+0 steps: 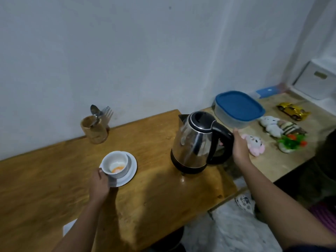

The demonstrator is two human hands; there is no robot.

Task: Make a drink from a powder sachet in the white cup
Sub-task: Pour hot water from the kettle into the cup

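Two hands are working over a wooden table (54, 179) that is filling the lower left of the frame. Left hand (99, 184) is gripping the near side of the white cup (116, 163), fingers curling around its wall; cup is tilting toward the camera on a white saucer (131, 172), left of centre. Orange and pale powder (117, 168) is lying in the cup's bottom. Right hand (240, 148) is sitting at the black handle of a steel kettle (195, 142), centre right; fingers are reaching behind the handle, but whether they are clenching it I cannot tell. Kettle is standing upright with its black lid shut, near the table's right edge, well apart from the cup. Wooden holder (94, 130) is standing at the table's back edge by the wall, carrying a spoon and fork. Right of the kettle, a blue-lidded container (238, 108) is resting on a paler surface, with soft toys (253, 143) and a yellow toy car (292, 111) beyond it.
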